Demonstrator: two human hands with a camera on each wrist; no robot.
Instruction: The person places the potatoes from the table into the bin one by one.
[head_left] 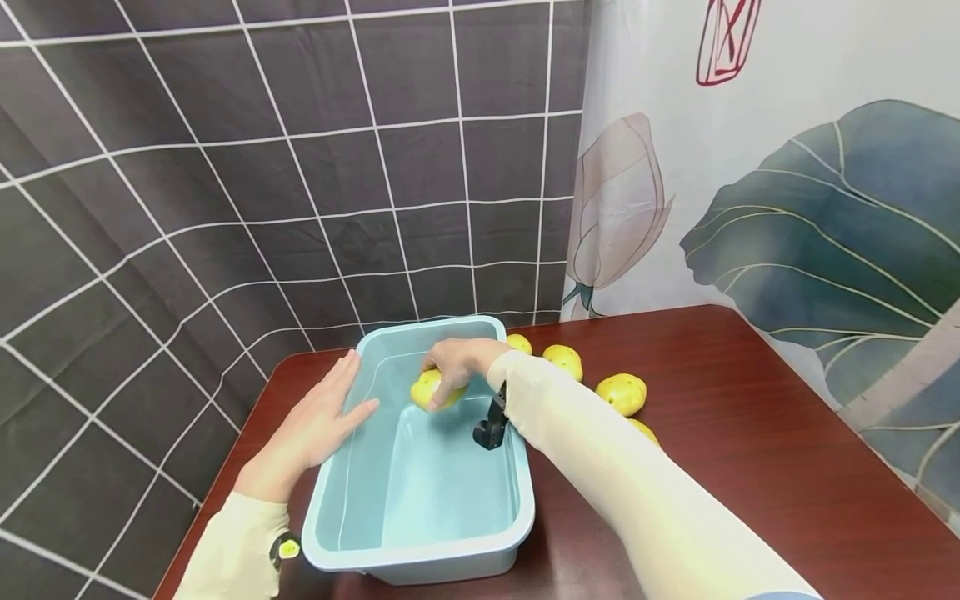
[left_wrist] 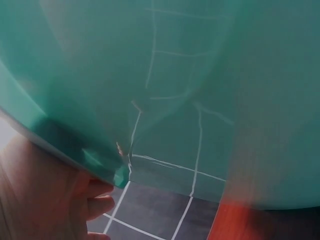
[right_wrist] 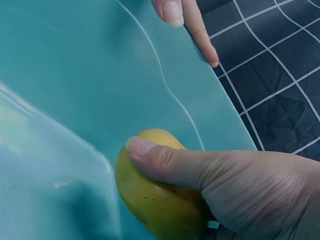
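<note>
My right hand (head_left: pixel 459 367) grips a yellow potato (right_wrist: pixel 160 200) inside the light blue plastic basin (head_left: pixel 420 550), near its far end. The thumb lies over the potato's top in the right wrist view; the other fingers are hidden behind it. My left hand (head_left: pixel 318 417) rests on the basin's left rim, its fingers straight along the outside and the thumb reaching over the inner side. In the left wrist view the basin's wall (left_wrist: pixel 165 100) fills most of the picture, with the left fingertips (left_wrist: pixel 102 205) just past the rim.
Right of the basin, several more potatoes (head_left: pixel 622 393) lie on the dark red wooden table (head_left: pixel 750 450), some partly hidden by the right sleeve. Behind hang a dark grey checked curtain (head_left: pixel 412 167) and a white cloth with painted leaves (head_left: pixel 840 225).
</note>
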